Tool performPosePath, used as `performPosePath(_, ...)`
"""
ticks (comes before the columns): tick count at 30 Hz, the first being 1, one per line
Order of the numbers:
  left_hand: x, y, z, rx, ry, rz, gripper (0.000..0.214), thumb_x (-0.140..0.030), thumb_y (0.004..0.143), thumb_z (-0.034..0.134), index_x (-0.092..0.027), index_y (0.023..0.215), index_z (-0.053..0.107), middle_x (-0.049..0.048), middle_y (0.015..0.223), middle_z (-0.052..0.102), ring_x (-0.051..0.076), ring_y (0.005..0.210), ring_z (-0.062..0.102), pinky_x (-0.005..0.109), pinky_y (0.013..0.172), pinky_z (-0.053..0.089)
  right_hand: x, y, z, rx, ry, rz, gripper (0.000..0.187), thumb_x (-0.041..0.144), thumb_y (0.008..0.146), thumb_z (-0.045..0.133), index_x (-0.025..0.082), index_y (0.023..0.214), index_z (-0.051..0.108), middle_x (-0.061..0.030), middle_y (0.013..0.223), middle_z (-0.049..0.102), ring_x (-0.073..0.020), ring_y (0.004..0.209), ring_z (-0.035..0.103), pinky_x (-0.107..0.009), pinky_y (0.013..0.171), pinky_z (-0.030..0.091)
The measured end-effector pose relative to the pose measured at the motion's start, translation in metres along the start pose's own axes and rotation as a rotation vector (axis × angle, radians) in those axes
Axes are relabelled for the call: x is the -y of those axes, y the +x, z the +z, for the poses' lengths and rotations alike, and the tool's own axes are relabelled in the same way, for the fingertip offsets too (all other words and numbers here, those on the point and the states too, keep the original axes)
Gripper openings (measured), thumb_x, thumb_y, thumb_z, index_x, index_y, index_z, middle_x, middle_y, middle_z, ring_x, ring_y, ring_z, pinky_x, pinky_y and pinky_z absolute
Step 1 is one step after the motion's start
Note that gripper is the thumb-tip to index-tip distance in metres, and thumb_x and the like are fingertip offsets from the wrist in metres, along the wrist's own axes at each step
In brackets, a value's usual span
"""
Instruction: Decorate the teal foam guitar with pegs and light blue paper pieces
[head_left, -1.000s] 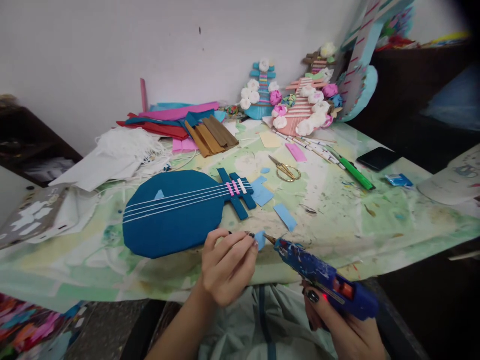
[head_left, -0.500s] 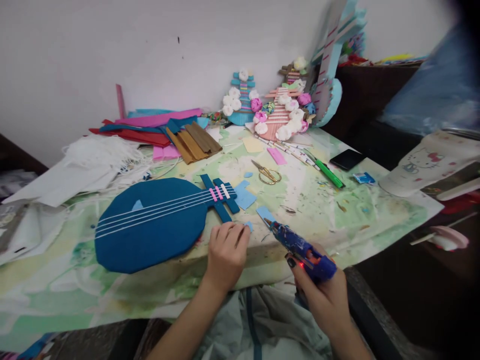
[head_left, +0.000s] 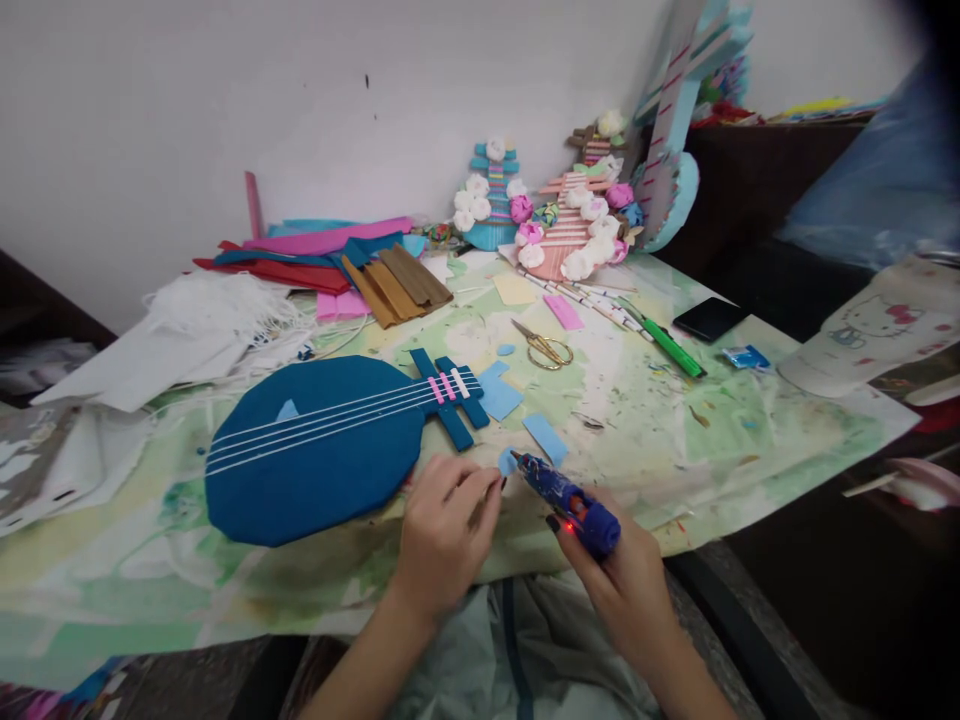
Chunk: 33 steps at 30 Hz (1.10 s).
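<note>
My right hand (head_left: 626,570) is closed around a blue glue gun (head_left: 566,495) with a small red light lit on it. The gun's nozzle points up and left, at a small light-blue paper piece (head_left: 508,461). That piece is pinched in the fingertips of my left hand (head_left: 450,525). To the left lies a dark-blue lute-shaped craft (head_left: 315,450), with white strings and pink and white strips across its neck. A light-blue triangle (head_left: 287,410) sits on its body. Beside the neck are a light-blue paper scrap (head_left: 499,392) and a light-blue paper strip (head_left: 545,438).
Gold-handled scissors (head_left: 549,350), a green craft knife (head_left: 671,347) and a black phone (head_left: 710,319) lie farther back. Folded coloured paper (head_left: 322,240) and white string (head_left: 217,310) are at the back left. Flower-decorated lute crafts (head_left: 566,235) lean against the wall. A white cup (head_left: 862,320) stands right.
My right hand has brought the glue gun left, its nozzle now at the light-blue piece in my left fingers. The view has shifted slightly.
</note>
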<state>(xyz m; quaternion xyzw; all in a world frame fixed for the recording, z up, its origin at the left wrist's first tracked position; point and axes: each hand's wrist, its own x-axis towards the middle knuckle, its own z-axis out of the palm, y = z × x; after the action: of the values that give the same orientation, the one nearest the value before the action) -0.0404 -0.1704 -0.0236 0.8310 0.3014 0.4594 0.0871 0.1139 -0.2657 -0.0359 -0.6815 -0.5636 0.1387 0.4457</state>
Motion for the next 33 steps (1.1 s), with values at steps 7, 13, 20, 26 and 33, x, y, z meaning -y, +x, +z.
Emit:
performPosePath(7, -0.037, -0.001, -0.002, 0.088, -0.317, -0.187, 0.022, -0.02, 0.077, 0.064, -0.018, 0.061, 0.05, -0.0007, 0.057, 0.05, 0.013, 0.058, 0.047, 0.026, 0.059, 0.038, -0.003, -0.006, 0.005, 0.009, -0.045, -0.01, 0.014, 0.026, 0.08, 0.056, 0.02, 0.092, 0.052, -0.0025, 0.076, 0.064, -0.0172, 0.065, 0.06, -0.024, 0.057, 0.043)
performPosePath(13, -0.039, 0.0, 0.001, 0.23, -0.503, -0.48, 0.029, -0.025, 0.075, 0.066, -0.017, 0.052, 0.048, -0.0033, 0.05, 0.046, 0.008, 0.047, 0.039, 0.022, 0.047, 0.03, -0.002, -0.01, 0.006, 0.02, -0.033, -0.027, 0.012, 0.025, 0.082, 0.054, 0.021, 0.092, 0.049, -0.0013, 0.074, 0.061, -0.016, 0.063, 0.059, -0.024, 0.056, 0.042)
performPosePath(20, -0.033, 0.01, -0.007, 0.384, -0.544, -0.636, 0.034, -0.03, 0.067, 0.073, -0.016, 0.048, 0.048, -0.0063, 0.044, 0.04, 0.006, 0.043, 0.032, 0.019, 0.042, 0.024, -0.004, -0.015, 0.011, 0.065, -0.058, -0.05, 0.018, 0.015, 0.08, 0.05, 0.021, 0.096, 0.046, -0.0022, 0.081, 0.06, -0.0178, 0.071, 0.06, -0.025, 0.06, 0.042)
performPosePath(26, -0.033, 0.01, -0.011, 0.401, -0.372, -0.454, 0.028, -0.017, 0.071, 0.067, -0.014, 0.049, 0.049, -0.0073, 0.044, 0.041, 0.004, 0.043, 0.034, 0.017, 0.045, 0.026, -0.006, -0.015, 0.015, 0.098, -0.111, -0.049, 0.013, 0.018, 0.083, 0.047, 0.02, 0.096, 0.046, -0.0037, 0.081, 0.06, -0.0207, 0.069, 0.06, -0.028, 0.058, 0.041)
performPosePath(33, -0.032, 0.012, -0.01, 0.372, -0.352, -0.408, 0.029, -0.016, 0.073, 0.064, -0.014, 0.05, 0.047, -0.0071, 0.046, 0.041, 0.004, 0.044, 0.035, 0.017, 0.045, 0.025, -0.007, -0.014, 0.014, 0.141, -0.133, -0.018, 0.013, 0.023, 0.085, 0.047, 0.02, 0.098, 0.046, -0.0059, 0.084, 0.062, -0.023, 0.071, 0.062, -0.03, 0.059, 0.043)
